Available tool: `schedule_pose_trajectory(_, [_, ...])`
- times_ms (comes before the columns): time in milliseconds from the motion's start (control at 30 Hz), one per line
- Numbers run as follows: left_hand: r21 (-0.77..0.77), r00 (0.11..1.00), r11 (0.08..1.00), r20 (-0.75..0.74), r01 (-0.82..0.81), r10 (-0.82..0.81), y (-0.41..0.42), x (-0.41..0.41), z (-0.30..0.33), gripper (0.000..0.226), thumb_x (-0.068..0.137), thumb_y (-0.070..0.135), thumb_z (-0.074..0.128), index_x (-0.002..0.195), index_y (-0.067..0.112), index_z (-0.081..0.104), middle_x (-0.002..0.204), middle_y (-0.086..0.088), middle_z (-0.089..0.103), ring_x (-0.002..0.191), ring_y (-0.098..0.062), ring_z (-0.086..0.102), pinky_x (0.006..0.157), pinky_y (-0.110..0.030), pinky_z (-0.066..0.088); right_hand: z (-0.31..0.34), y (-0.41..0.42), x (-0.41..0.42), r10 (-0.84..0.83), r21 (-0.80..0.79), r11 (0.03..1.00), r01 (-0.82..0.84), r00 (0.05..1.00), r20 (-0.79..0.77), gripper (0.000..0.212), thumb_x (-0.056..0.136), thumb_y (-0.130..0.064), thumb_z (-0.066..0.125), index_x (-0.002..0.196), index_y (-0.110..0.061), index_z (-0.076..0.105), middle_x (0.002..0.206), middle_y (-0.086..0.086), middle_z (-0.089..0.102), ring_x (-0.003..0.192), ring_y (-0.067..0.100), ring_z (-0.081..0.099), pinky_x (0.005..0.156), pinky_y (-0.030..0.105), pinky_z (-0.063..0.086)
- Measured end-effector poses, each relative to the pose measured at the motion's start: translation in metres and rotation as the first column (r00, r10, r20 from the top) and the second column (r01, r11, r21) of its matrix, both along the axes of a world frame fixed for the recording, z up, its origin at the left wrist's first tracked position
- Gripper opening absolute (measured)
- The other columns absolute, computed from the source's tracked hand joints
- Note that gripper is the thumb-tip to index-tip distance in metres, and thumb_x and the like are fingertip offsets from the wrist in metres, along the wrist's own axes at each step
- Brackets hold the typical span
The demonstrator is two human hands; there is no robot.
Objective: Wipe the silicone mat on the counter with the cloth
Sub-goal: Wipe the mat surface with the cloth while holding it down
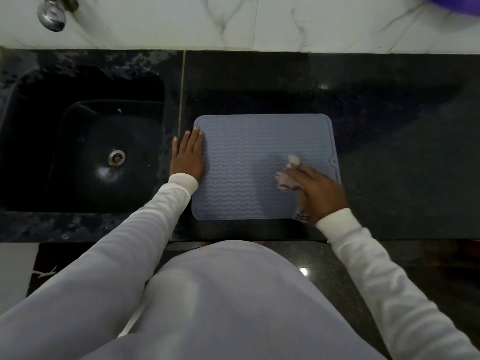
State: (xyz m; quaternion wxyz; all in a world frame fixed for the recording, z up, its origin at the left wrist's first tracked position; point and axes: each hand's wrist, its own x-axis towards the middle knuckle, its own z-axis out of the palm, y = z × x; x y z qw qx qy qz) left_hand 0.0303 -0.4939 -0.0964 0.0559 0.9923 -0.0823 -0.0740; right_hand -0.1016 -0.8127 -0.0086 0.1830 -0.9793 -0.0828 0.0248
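A grey-blue silicone mat (pixel 249 162) with wavy ridges lies flat on the black counter (pixel 389 141), near its front edge. My left hand (pixel 187 154) rests flat with fingers together on the mat's left edge, half on the counter. My right hand (pixel 315 192) presses a crumpled pale cloth (pixel 287 178) onto the mat's right side, near the front right corner. Part of the cloth sticks out past my fingers; the rest is hidden under the hand.
A black sink (pixel 85 141) with a metal drain (pixel 116 157) is sunk into the counter left of the mat. A chrome tap (pixel 52 15) hangs above it at the marble wall. A purple object (pixel 452 5) shows at the top right corner.
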Motion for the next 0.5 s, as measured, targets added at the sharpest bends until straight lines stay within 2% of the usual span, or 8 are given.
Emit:
schedule_pose_trajectory(67, [-0.009, 1.000, 1.000, 0.000, 0.000, 0.000, 0.000, 0.001, 0.000, 0.058, 0.100, 0.021, 0.026, 0.154, 0.018, 0.005, 0.162, 0.000, 0.002, 0.149, -0.021, 0.001, 0.120, -0.046, -0.006, 0.012, 0.049, 0.008, 0.063, 0.153, 0.986, -0.066, 0.998, 0.022, 0.053, 0.083, -0.025, 0.033, 0.128, -0.023, 0.060, 0.136, 0.002, 0.056, 0.110, 0.028, 0.063, 0.087, 0.041, 0.054])
schedule_pose_trajectory(167, [-0.048, 1.000, 0.999, 0.001, 0.017, -0.017, 0.002, 0.000, 0.001, 0.060, 0.098, 0.020, 0.030, 0.154, 0.017, 0.009, 0.162, -0.001, 0.006, 0.149, -0.021, 0.003, 0.120, -0.047, -0.006, 0.011, 0.117, 0.015, 0.185, 0.279, 0.941, -0.190, 0.982, 0.045, 0.049, 0.079, -0.019, 0.041, 0.122, -0.023, 0.065, 0.131, 0.001, 0.061, 0.111, 0.022, 0.063, 0.088, 0.033, 0.052])
schedule_pose_trajectory(300, [-0.084, 0.999, 0.996, 0.028, 0.033, -0.031, 0.008, -0.002, 0.000, 0.060, 0.096, 0.019, 0.032, 0.154, 0.018, 0.014, 0.162, 0.000, 0.009, 0.149, -0.021, 0.006, 0.120, -0.049, -0.004, -0.034, 0.161, 0.015, 0.379, 0.139, 0.919, -0.368, 0.923, -0.060, 0.044, 0.084, -0.011, 0.060, 0.125, -0.024, 0.063, 0.135, 0.005, 0.056, 0.102, 0.034, 0.065, 0.078, 0.046, 0.056])
schedule_pose_trajectory(333, [-0.082, 0.999, 0.996, 0.031, 0.036, -0.034, 0.008, -0.002, -0.001, 0.060, 0.097, 0.020, 0.031, 0.154, 0.018, 0.014, 0.162, 0.000, 0.009, 0.149, -0.021, 0.006, 0.120, -0.050, -0.003, -0.042, 0.158, 0.012, 0.399, 0.098, 0.914, -0.393, 0.915, -0.059, 0.044, 0.084, -0.012, 0.060, 0.126, -0.023, 0.062, 0.138, 0.006, 0.054, 0.100, 0.035, 0.065, 0.076, 0.046, 0.057])
schedule_pose_trajectory(433, [-0.074, 0.999, 0.996, 0.025, 0.047, -0.045, 0.011, 0.000, -0.004, 0.061, 0.096, 0.024, 0.029, 0.154, 0.019, 0.012, 0.162, 0.000, 0.008, 0.149, -0.021, 0.006, 0.119, -0.050, -0.004, -0.042, 0.132, 0.004, 0.412, 0.008, 0.911, -0.412, 0.911, 0.004, 0.043, 0.083, -0.023, 0.044, 0.120, -0.023, 0.067, 0.132, 0.004, 0.060, 0.093, 0.032, 0.068, 0.071, 0.040, 0.058])
schedule_pose_trajectory(500, [-0.076, 0.998, 0.995, 0.021, 0.057, -0.056, 0.012, 0.000, -0.005, 0.061, 0.096, 0.026, 0.029, 0.154, 0.019, 0.011, 0.162, 0.000, 0.007, 0.149, -0.021, 0.005, 0.119, -0.050, -0.004, -0.038, 0.107, -0.002, 0.371, -0.014, 0.929, -0.371, 0.928, 0.035, 0.045, 0.083, -0.029, 0.040, 0.119, -0.025, 0.067, 0.131, 0.002, 0.061, 0.096, 0.031, 0.068, 0.071, 0.042, 0.059])
